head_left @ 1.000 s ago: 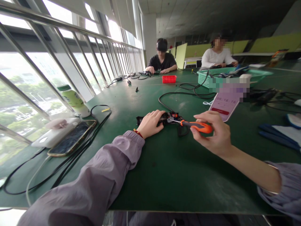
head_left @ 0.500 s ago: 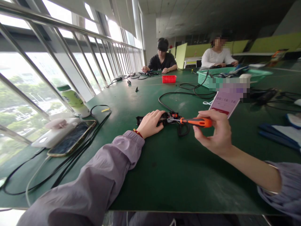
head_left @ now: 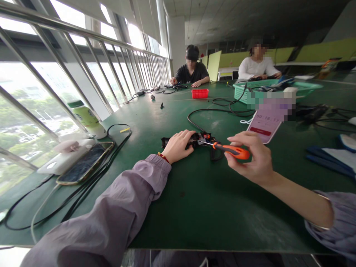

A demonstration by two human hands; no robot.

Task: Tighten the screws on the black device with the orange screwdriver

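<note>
My left hand (head_left: pixel 178 146) lies wrapped over a black corded device (head_left: pixel 197 137), pressing it against the green table. The device's right end looks opened, with small orange and metal parts showing; my fingers cover its middle. An orange and black screwdriver (head_left: pixel 236 151) points left, its shaft tip at the exposed parts. Thumb and fingers of my right hand (head_left: pixel 254 157) are around the screwdriver's handle, which tilts down to the right. Whether the tip sits in a screw is too small to tell. A black loop of cord or strap lies beneath the shaft.
Beyond my right hand stands a phone (head_left: pixel 265 124) showing a timer. A red box (head_left: pixel 200 94) and a green basket (head_left: pixel 241 92) sit farther back. Left are a phone (head_left: pixel 85 163), cables and a bottle (head_left: pixel 86 118); right, gloves (head_left: pixel 333 159). Two people sit across the table.
The screwdriver's handle end has swung slightly down, so it slants more. My right hand's fingers have shifted and opened slightly around it. My left hand and the device have stayed put.
</note>
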